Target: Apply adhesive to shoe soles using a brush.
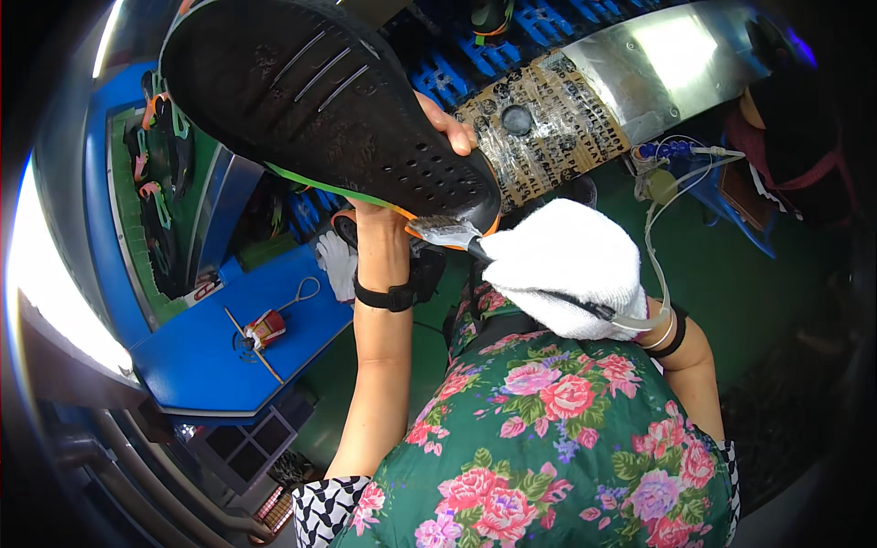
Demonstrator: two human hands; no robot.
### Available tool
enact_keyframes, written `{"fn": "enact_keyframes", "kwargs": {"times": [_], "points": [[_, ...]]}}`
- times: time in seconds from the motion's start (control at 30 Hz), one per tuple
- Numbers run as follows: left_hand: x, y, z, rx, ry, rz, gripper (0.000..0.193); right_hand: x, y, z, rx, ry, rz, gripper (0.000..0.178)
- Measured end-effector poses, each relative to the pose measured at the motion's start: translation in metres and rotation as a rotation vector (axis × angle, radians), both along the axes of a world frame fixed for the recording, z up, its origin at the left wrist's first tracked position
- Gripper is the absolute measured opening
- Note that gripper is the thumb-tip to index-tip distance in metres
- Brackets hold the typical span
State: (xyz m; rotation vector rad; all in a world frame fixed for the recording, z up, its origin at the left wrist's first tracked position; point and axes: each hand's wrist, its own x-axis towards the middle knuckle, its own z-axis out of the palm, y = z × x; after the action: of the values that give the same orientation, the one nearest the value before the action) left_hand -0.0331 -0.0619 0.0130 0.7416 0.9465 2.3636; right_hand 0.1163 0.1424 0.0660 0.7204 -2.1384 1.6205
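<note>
A large black shoe sole [274, 96] with a green and orange edge is held up at the upper left. My left hand [448, 126] grips it from beneath near its narrower end; the fingers curl over the far edge and the palm is hidden. My right hand [571, 265], in a white knit glove, is closed around the dark handle of a brush [446, 231]. The bristles meet the orange edge at the sole's narrower end, by the small holes. A thin clear tube [650, 228] runs to the right hand from the right.
On the blue table [201, 365] at left lie a red-and-white object [265, 331] with a stick and a white glove [338, 265]. Further left, a green belt [132, 210] carries shoe parts. Beyond the hands are taped cardboard [548, 123], a metal plate [671, 59] and blue racks [539, 23].
</note>
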Motion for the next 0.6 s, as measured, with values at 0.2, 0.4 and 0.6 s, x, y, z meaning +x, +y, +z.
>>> {"fn": "enact_keyframes", "kwargs": {"times": [0.2,0.4,0.6], "points": [[-0.0035,-0.0022,-0.0033,-0.016,0.004,-0.006,0.066,0.0048,0.0015,-0.0043,-0.014,-0.006,0.002,0.031],[-0.0056,0.0009,-0.0021,0.05,0.022,-0.016,0.068,0.004,0.0072,-0.0032,0.001,-0.015,-0.016,0.029],[-0.0069,0.0027,0.0019,-0.009,0.073,-0.043,0.065,0.0035,0.0024,0.002,0.025,-0.072,-0.097,0.028]]}}
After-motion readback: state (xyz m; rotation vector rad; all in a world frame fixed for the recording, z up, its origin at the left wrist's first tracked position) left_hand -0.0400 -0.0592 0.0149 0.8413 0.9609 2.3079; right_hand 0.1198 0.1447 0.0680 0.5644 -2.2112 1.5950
